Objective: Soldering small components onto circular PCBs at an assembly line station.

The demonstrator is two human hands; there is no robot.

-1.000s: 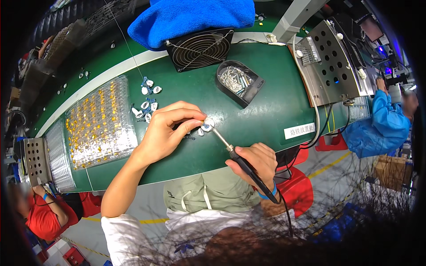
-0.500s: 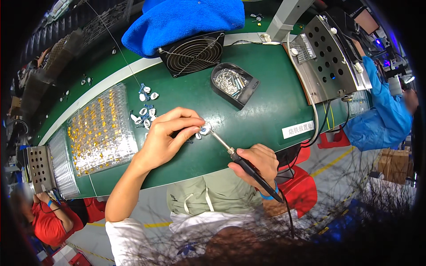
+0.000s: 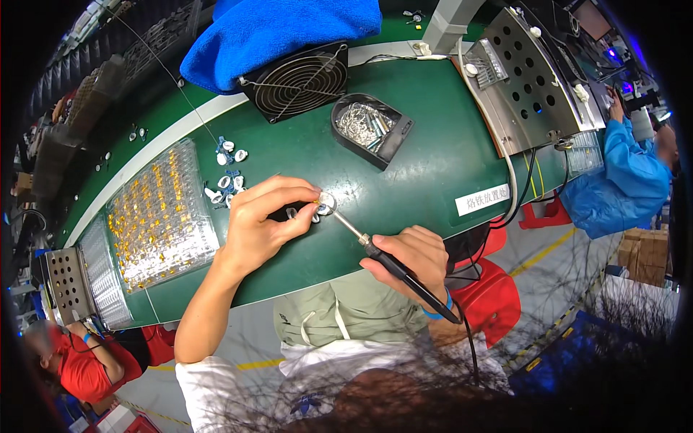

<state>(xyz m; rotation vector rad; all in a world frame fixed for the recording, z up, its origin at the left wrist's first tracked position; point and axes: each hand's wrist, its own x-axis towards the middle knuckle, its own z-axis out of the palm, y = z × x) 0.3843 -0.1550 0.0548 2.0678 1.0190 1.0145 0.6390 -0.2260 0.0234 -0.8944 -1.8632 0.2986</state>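
Observation:
Between thumb and forefinger my left hand (image 3: 268, 216) pinches a small round white part (image 3: 326, 203) just above the green bench top. My right hand (image 3: 415, 261) is closed around the black handle of a soldering iron (image 3: 393, 265). Its metal tip meets the edge of the round part, or comes very near; I cannot tell which. Beyond my left hand lie several small white round parts with blue tails (image 3: 229, 184). A black scoop-shaped bin (image 3: 395, 148) holds a heap of shiny metal pieces.
Clear plastic trays (image 3: 162, 216) with rows of yellow-orange pieces stand at the left. A black fan (image 3: 296, 83) sits at the back under a blue towel (image 3: 281, 36). On the right is a perforated metal box (image 3: 523, 79) with cables. Co-workers in blue (image 3: 624, 169) and red (image 3: 94, 368) sit either side.
The view has shifted a little, so the bench things sit slightly further left. The round part is turned somewhat in my left fingers, and the iron stays close to it.

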